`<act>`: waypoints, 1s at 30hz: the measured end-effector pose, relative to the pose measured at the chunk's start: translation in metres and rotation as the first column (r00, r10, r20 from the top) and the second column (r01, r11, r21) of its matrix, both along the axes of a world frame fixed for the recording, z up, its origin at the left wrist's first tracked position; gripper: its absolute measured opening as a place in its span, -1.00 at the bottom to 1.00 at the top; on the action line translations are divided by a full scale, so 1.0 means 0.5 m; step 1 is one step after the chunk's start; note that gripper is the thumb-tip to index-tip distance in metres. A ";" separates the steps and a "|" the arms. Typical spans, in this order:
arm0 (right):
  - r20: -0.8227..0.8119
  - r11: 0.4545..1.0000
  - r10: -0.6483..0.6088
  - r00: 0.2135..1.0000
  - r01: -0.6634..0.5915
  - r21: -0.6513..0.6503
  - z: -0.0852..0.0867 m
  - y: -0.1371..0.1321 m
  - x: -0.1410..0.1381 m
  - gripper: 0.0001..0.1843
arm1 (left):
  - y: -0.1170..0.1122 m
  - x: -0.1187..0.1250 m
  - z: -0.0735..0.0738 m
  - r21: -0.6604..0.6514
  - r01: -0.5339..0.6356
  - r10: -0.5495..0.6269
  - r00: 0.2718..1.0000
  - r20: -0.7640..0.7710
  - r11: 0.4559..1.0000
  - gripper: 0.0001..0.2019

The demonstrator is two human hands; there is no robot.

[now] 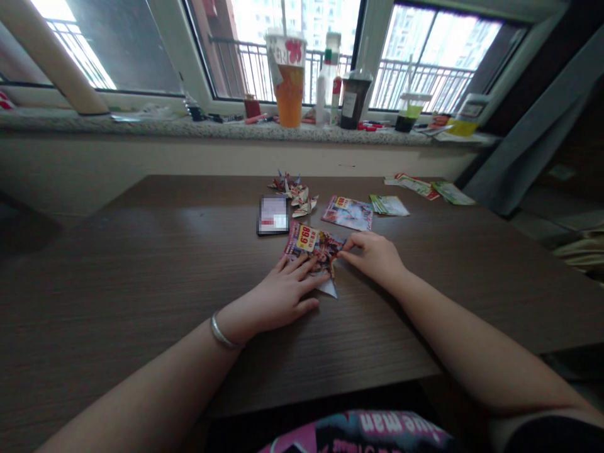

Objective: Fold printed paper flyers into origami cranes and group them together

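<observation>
From the head, the left hand [280, 294] and right hand [377, 257] were viewed closely, downward and forward, toward windows [434, 47].

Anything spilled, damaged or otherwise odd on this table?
No spill visible. One oddity: the flat, black-edged rectangular device, beside the colourful printed folded paper under the left hand, has a screen showing only blocky squares, so its contents are unreadable.

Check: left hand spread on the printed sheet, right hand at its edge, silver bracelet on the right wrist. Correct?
One slip: the head view shows the silver bracelet on the left wrist, not the right. Left hand spread on the printed sheet, right hand at its edge.
</observation>
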State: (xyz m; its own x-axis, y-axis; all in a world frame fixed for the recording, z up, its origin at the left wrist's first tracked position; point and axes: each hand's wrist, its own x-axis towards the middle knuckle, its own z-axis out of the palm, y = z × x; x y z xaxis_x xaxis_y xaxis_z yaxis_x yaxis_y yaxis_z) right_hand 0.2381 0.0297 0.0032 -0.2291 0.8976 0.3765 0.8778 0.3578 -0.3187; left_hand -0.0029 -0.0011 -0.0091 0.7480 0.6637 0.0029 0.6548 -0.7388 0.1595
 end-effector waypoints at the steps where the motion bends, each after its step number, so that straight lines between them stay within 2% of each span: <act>1: -0.001 1.000 -0.006 1.000 0.006 0.008 0.000 0.001 0.002 -0.86 | 0.001 -0.003 0.000 0.018 -0.023 0.023 1.000 -0.006 1.000 -0.45; 5: -0.010 0.999 -0.028 1.000 0.028 0.015 -0.002 0.005 0.009 -0.85 | 0.003 -0.015 -0.003 0.078 -0.123 0.126 0.991 -0.036 0.989 -0.37; 8: -0.016 0.999 -0.050 0.999 0.050 -0.015 -0.004 0.009 0.012 -0.85 | 0.002 -0.015 -0.005 0.088 -0.146 0.151 0.986 -0.063 0.985 -0.35; 11: -0.035 0.998 -0.050 0.998 0.049 -0.029 -0.008 0.013 0.013 -0.85 | 0.000 -0.012 -0.006 0.082 -0.105 0.109 0.993 -0.049 0.991 -0.33; 15: -0.074 0.999 -0.032 0.997 0.028 -0.042 -0.015 0.018 0.015 -0.87 | -0.002 -0.009 -0.004 0.004 0.003 -0.003 1.000 -0.023 1.000 -0.34; 19: -0.132 0.999 -0.005 0.991 -0.002 -0.049 -0.022 0.023 0.016 -0.88 | -0.005 -0.008 0.005 -0.039 0.053 -0.054 0.998 -0.029 0.998 -0.37; 25: -0.201 0.997 0.078 0.976 -0.073 0.033 -0.023 0.023 0.009 -0.91 | -0.007 -0.003 0.017 -0.085 0.036 -0.043 0.996 -0.078 0.996 -0.37; 30: -0.155 0.989 0.147 0.977 -0.140 0.053 -0.014 0.017 0.002 -0.94 | -0.007 -0.003 0.015 -0.045 0.041 -0.044 0.997 -0.058 0.998 -0.39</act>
